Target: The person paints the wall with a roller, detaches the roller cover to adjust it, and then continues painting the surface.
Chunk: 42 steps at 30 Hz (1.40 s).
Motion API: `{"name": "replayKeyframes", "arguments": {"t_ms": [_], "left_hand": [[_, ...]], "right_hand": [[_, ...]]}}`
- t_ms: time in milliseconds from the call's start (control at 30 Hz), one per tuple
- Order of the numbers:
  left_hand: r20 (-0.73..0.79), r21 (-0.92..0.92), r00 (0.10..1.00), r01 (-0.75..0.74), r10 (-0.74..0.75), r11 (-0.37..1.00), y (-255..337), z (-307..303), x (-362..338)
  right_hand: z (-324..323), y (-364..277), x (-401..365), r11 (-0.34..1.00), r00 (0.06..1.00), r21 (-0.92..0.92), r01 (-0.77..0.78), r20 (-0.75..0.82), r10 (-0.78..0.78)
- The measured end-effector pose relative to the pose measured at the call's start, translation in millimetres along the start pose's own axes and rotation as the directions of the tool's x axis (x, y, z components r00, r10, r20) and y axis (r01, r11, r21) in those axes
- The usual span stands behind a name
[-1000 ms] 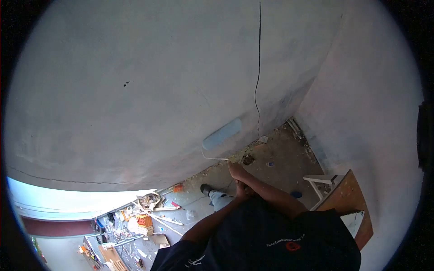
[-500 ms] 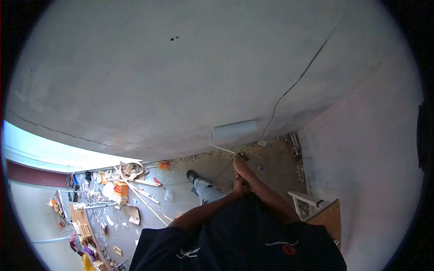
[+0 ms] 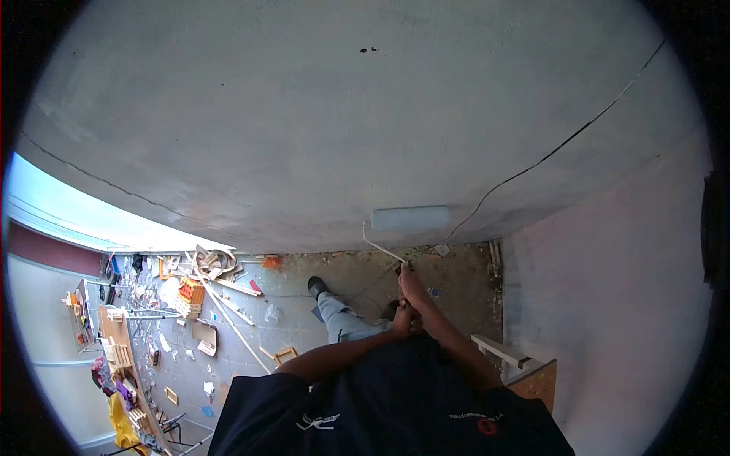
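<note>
A paint roller (image 3: 411, 219) with a pale blue-grey sleeve lies against the lower part of the grey wall (image 3: 304, 144). Its thin bent metal frame runs down to the handle in my right hand (image 3: 411, 281), whose fingers are wrapped around it. Closer to my body, my left hand (image 3: 405, 322) is closed around the lower part of the same handle or pole. Most of the grip is hidden behind my hands. To the right of the roller, a dark crack (image 3: 544, 158) climbs the wall.
Wooden strips (image 3: 236, 310), scraps and litter cover the floor at the left, beside a long wooden bench (image 3: 115, 349). A wooden stand (image 3: 532, 376) is near my right arm. A side wall (image 3: 608, 289) rises at the right, and debris lines the wall's foot.
My view has shifted left, so the wall marks and crack appear farther right. The roller now looks more level, and both hands still grip its handle.
</note>
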<state>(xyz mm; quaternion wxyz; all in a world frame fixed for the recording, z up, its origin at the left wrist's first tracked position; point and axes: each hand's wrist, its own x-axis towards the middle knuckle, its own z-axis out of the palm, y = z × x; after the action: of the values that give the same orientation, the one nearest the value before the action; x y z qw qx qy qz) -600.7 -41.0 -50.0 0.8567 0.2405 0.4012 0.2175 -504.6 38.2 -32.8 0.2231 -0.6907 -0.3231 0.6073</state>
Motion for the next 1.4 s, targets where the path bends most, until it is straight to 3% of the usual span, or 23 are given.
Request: {"name": "replayKeyframes", "arguments": {"t_ms": [67, 167, 267, 333, 367, 433, 467, 500, 567, 667, 733, 800, 833, 867, 933, 1033, 1100, 1133, 1167, 1267, 1333, 1367, 1400], "left_hand": [[0.004, -0.052, 0.994, -0.105, 0.106, 0.993, 31, 25, -40], [-0.032, -0.118, 0.971, -0.239, 0.236, 0.964, 45, 38, -55], [-0.107, -0.146, 0.975, -0.208, 0.193, 0.967, 44, 35, -49], [-0.093, -0.164, 0.996, -0.003, -0.012, 0.986, 52, 33, -50], [0.016, -0.012, 1.0, -0.007, 0.007, 1.0, 36, 14, -37], [0.238, 0.287, 0.971, -0.055, -0.015, 0.956, -11, -40, 2], [0.125, 0.124, 0.992, -0.012, -0.003, 0.992, -9, -34, 1], [0.014, -0.044, 1.0, 0.006, -0.006, 0.999, -2, -16, 1], [-0.013, -0.22, 0.999, 0.025, -0.029, 0.975, 14, -1, -7], [0.187, -0.204, 0.979, 0.119, -0.081, 0.972, 32, 0, -28], [0.252, -0.157, 0.958, 0.182, -0.139, 0.971, 35, 2, -36], [0.41, -0.131, 0.911, 0.094, -0.033, 0.987, 43, 3, -35], [0.483, -0.129, 0.875, 0.049, 0.02, 0.991, 44, 2, -37], [0.466, -0.18, 0.882, 0.167, -0.065, 0.969, 34, -9, -29], [0.441, -0.294, 0.87, 0.374, -0.223, 0.879, 19, -28, -11], [0.443, -0.637, 0.836, 0.548, -0.325, 0.541, 53, -15, -7], [0.32, -0.315, 0.93, 0.286, -0.182, 0.905, 17, -44, -6], [0.354, -0.199, 0.928, 0.197, -0.117, 0.96, 17, -43, -8], [0.386, -0.089, 0.921, 0.093, -0.052, 0.992, 18, -42, -10], [0.597, -0.084, 0.802, 0.063, -0.001, 0.994, 50, -2, -40], [0.652, -0.145, 0.758, 0.109, 0.013, 0.983, 47, 2, -37], [0.552, -0.16, 0.834, 0.125, -0.016, 0.979, 50, 3, -36], [0.443, -0.177, 0.895, 0.142, -0.05, 0.974, 52, 2, -36]], "right_hand": [[5, -44, -55, 0.985, 0.992, 0.13, 0.118, -0.054, -0.111], [18, -54, -68, 0.921, 0.886, -0.157, 0.357, -0.257, -0.387], [28, -50, -59, 0.914, 0.864, -0.209, 0.348, -0.306, -0.4], [24, -43, -46, 0.939, 0.945, -0.273, 0.211, -0.189, -0.267], [22, -38, -37, 0.94, 0.971, -0.306, 0.147, -0.136, -0.196], [20, -19, -12, 0.987, 0.998, -0.156, 0.034, -0.056, -0.043], [20, -10, 2, 0.996, 1.0, -0.081, -0.027, -0.009, 0.027], [22, -1, 16, 0.988, 0.996, -0.132, 0.084, -0.022, -0.088], [33, 12, 29, 0.941, 0.96, -0.217, 0.258, -0.049, -0.274], [41, 7, 14, 0.867, 0.879, -0.308, 0.392, -0.155, -0.452], [47, 6, 5, 0.772, 0.753, -0.442, 0.456, -0.27, -0.6], [51, 4, 3, 0.772, 0.729, -0.483, 0.413, -0.333, -0.598], [51, 1, 2, 0.83, 0.791, -0.436, 0.347, -0.339, -0.509], [52, 2, 6, 0.878, 0.845, -0.391, 0.277, -0.335, -0.416], [45, 9, 28, 0.886, 0.903, -0.343, 0.311, -0.184, -0.388], [39, 30, 47, 0.805, 0.886, -0.453, 0.382, -0.068, -0.459], [41, 19, 44, 0.679, 0.784, -0.583, 0.447, -0.11, -0.611], [43, 13, 25, 0.601, 0.691, -0.65, 0.465, -0.157, -0.705], [40, 5, 3, 0.521, 0.587, -0.716, 0.465, -0.191, -0.787], [23, -45, -59, 0.824, 0.859, -0.352, 0.444, -0.094, -0.503], [28, -44, -57, 0.716, 0.713, -0.446, 0.537, -0.215, -0.668], [30, -43, -56, 0.654, 0.62, -0.497, 0.57, -0.263, -0.74], [34, -40, -52, 0.659, 0.615, -0.503, 0.559, -0.281, -0.737]]}}
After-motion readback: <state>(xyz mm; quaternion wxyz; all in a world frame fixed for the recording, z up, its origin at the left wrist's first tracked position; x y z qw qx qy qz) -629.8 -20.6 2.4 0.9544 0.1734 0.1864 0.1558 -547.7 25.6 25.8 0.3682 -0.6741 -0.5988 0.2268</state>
